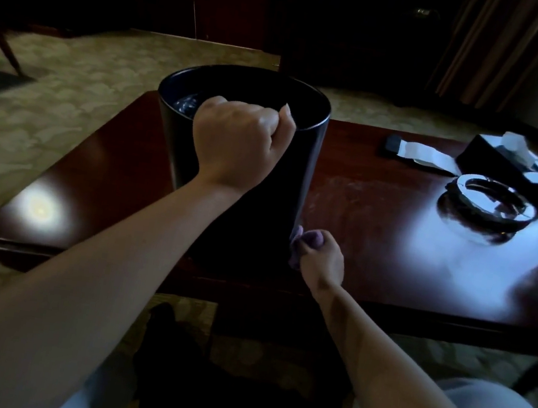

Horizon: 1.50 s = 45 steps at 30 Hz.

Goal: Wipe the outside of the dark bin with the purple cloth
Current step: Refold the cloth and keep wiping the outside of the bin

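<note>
Dim room, dark wooden table [374, 253]; dark bin [179, 143] is gripped at its rim by left hand [235, 140]; purple cloth [303, 246], clenched in right hand [321, 263], is pressed low on its side; wiping is judged underway; an upward stroke seems needed next.

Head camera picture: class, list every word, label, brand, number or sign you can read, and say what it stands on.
None can be read.
Bin: no label shows on its dark wall.
Tissue box: plain black sides, no print visible.
White paper strip on the table: too blurred to tell.
</note>
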Motion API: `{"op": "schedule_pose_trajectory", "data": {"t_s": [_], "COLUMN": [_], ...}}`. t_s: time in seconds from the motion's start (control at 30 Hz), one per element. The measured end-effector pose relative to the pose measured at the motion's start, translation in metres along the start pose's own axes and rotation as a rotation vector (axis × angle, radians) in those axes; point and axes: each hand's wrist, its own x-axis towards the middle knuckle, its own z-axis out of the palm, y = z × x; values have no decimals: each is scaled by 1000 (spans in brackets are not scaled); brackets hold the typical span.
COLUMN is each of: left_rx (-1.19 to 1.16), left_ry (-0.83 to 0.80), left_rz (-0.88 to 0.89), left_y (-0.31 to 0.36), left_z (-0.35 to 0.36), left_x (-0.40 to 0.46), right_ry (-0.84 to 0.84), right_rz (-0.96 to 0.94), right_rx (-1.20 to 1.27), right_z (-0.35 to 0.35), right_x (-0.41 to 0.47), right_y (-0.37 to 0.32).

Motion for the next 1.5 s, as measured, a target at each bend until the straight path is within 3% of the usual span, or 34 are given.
{"op": "schedule_pose_trajectory", "data": {"t_s": [0.1, 0.23, 0.37, 0.43, 0.57, 0.73, 0.83, 0.93, 1.07, 1.23, 1.37, 1.5], "left_rx": [-18, -26, -29, -24, -8, -22, -30, -21, -20, -29, -24, -29], "left_ry": [-13, 1, -4, -3, 1, 2, -3, -10, -7, -30, -32, -62], "left_rz": [1, -2, 0, 9, 5, 7, 10, 2, 3, -3, -3, -12], "left_y": [1, 1, 0, 0, 2, 0, 2, 2, 0, 1, 0, 2], "left_z": [-1, 0, -1, -1, 0, -1, 0, 1, -1, -1, -1, -4], "left_x": [2, 0, 0, 1, 1, 1, 1, 1, 0, 2, 1, 3], "right_ry": [57, -90, 64, 115, -81, 30, -5, -63, -2, -57, -18, 18], "right_rz": [-22, -183, 37, 28, -117, 82, 70, 90, 32, 174, 103, 119], "right_rx": [-80, -210, -82, -127, -98, 74, 81, 390, 699, 575, 775, 705], "right_z": [1, -8, 4, 8, -5, 5, 7, 7, 3, 8, 6, 9], "right_x": [-1, -3, 6, 5, 5, 13, 10, 3, 0, -4, -2, -6], "right_y": [-4, 13, -3, -7, 8, -4, -1, -2, -30, -17, -26, -20]}}
